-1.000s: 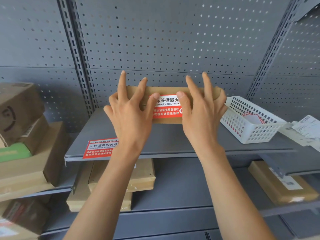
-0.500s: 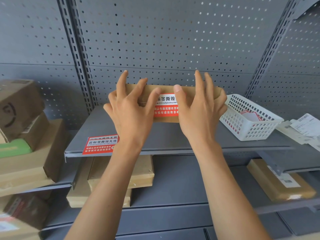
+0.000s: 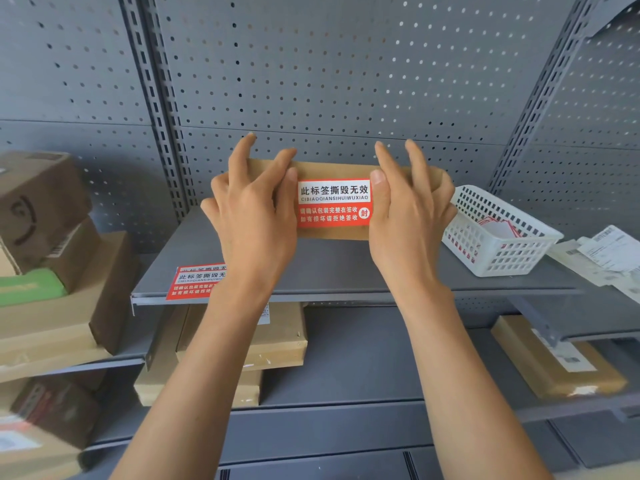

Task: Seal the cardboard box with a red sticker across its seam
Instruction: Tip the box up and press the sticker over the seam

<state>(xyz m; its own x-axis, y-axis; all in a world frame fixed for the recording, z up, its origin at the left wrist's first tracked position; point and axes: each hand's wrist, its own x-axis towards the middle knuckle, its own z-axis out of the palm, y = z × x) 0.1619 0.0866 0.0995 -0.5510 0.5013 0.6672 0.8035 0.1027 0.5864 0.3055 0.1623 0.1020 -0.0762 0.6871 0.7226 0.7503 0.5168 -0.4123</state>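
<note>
- Cardboard box (image 3: 341, 233): brown and flat, lying on the grey shelf (image 3: 332, 268) against the pegboard back panel (image 3: 329, 74), between both hands.
- Stacked parcels (image 3: 45, 258): brown boxes, one with a green patch, at far left on a lower level.
- Spare sticker (image 3: 195, 280): red and white, lying flat near the shelf's front left edge, partly hidden by the left forearm.
- Left hand (image 3: 254, 216): spread over the box's left end, fingers (image 3: 242, 150) draped over the top edge, thumb touching the left edge of the label.
- Red sticker (image 3: 334, 202): on the box's front face, white band with black characters above red.
- Right hand (image 3: 408, 216): mirrors the left, holding the box's right end, thumb pressed at the label's right edge.
- White basket (image 3: 498, 251): just beside the box, right, holding red-edged sheets.
- Paper slips (image 3: 609, 254): far right.
</note>
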